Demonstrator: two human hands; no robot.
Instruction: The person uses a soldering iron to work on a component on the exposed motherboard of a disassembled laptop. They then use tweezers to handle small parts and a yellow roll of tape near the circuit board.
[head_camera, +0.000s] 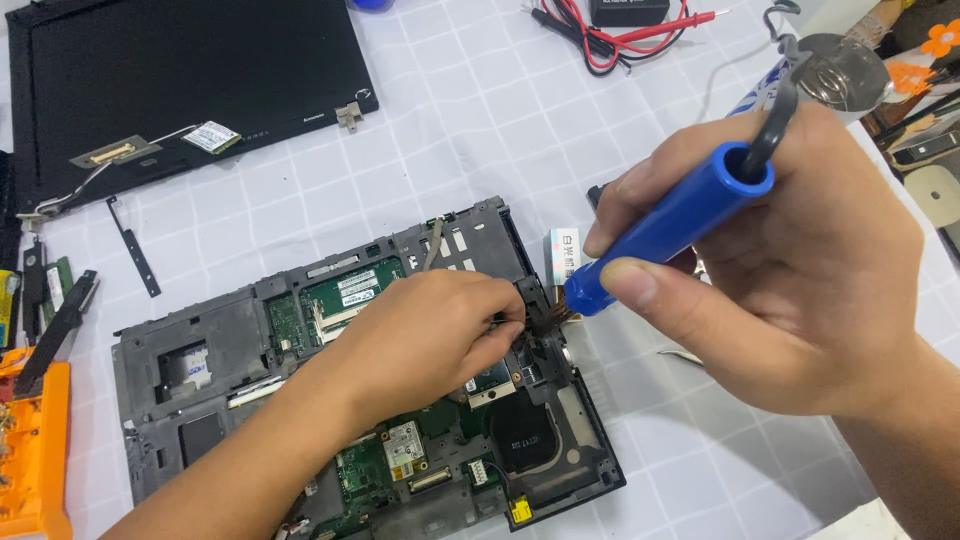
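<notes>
Soldering iron (668, 225) with the blue handle sits in the right hand (790, 270), pinched shut like a pen, tip down at the upper right edge of the opened laptop base (370, 400) on the checked cloth (480, 110). Left hand (420, 335) rests curled on the board, fingertips pinching something small beside the tip, can't tell what. I'd brace both wrists and keep contact brief.

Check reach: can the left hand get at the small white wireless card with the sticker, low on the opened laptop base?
Probably yes. The left hand rests on the opened black laptop base, and the small white wireless card lies uncovered just beside its wrist. Nothing sits over it; the right hand with the blue-handled soldering iron is off to the side.
</notes>
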